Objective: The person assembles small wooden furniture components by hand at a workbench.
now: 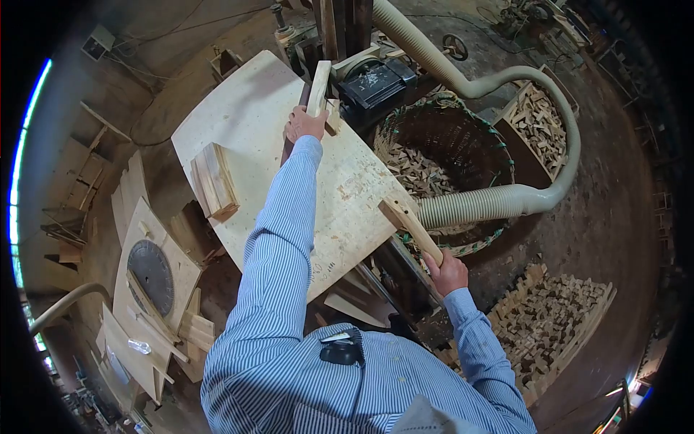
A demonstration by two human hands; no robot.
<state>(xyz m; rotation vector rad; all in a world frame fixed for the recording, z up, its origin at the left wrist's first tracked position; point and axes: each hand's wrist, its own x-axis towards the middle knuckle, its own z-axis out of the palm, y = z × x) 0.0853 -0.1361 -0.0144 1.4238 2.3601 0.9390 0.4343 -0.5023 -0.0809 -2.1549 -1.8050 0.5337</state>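
My left hand point(305, 124) is closed round a pale wooden piece point(319, 87) at the far edge of the light wooden table point(340, 239), beside a dark upright machine part. My right hand point(448, 272) grips the near end of a wooden handle point(419, 235) at the table's right edge; its far end meets a short wooden block. A stack of wooden strips point(213, 181) lies on the left part of the table. Sawdust and small chips are scattered on the tabletop. What the fingertips of my left hand touch underneath is hidden.
A black motor point(377, 83) stands behind the table. To the right are a wicker basket point(499, 141) of offcuts, a ribbed hose point(499, 205), a box point(520, 137) and a heap of wood pieces point(549, 318). A round saw blade point(150, 278) lies at left.
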